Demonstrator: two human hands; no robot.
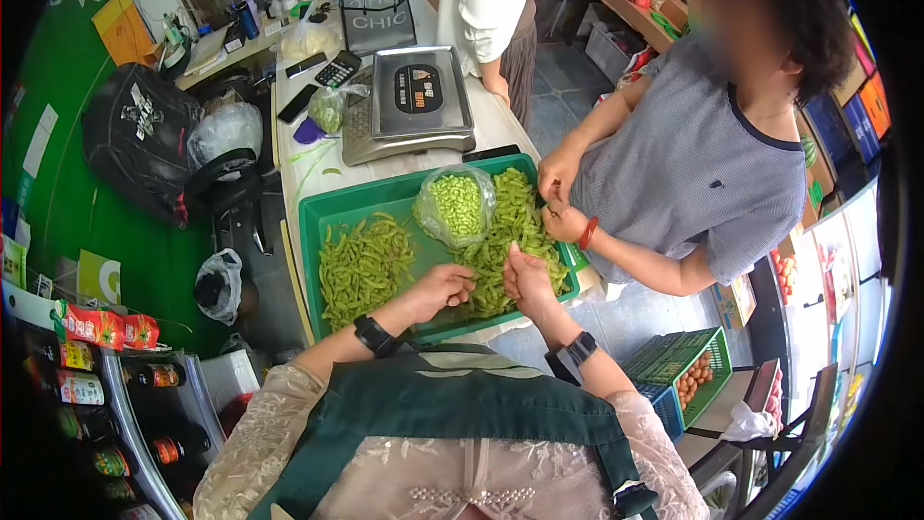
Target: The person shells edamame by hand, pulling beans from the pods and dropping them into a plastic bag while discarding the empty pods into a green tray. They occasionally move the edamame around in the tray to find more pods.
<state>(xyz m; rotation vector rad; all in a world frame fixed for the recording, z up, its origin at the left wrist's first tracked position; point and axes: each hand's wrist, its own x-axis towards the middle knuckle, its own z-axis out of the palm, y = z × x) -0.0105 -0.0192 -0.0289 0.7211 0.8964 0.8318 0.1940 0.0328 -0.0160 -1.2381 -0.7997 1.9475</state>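
Over the near part of a green tray (308, 221), my left hand (441, 291) is closed, its fingers curled toward the right. Close by on the right, my right hand (529, 281) is also closed, thumb uppermost, above a pile of green soybean pods (520, 221). Whatever sits between the fingers of either hand is too small to make out. A clear plastic bag of shelled green beans (456, 206) stands in the tray beyond my hands. Another heap of pods (366, 265) lies at the tray's left side.
A co-worker's hands (563, 197) meet over the tray's right edge. Behind the tray stand a weighing scale (421, 91), a calculator (339, 69) and a dark paper bag (377, 21). Another person (486, 10) stands at the table's far side. A green crate (717, 366) is at lower right.
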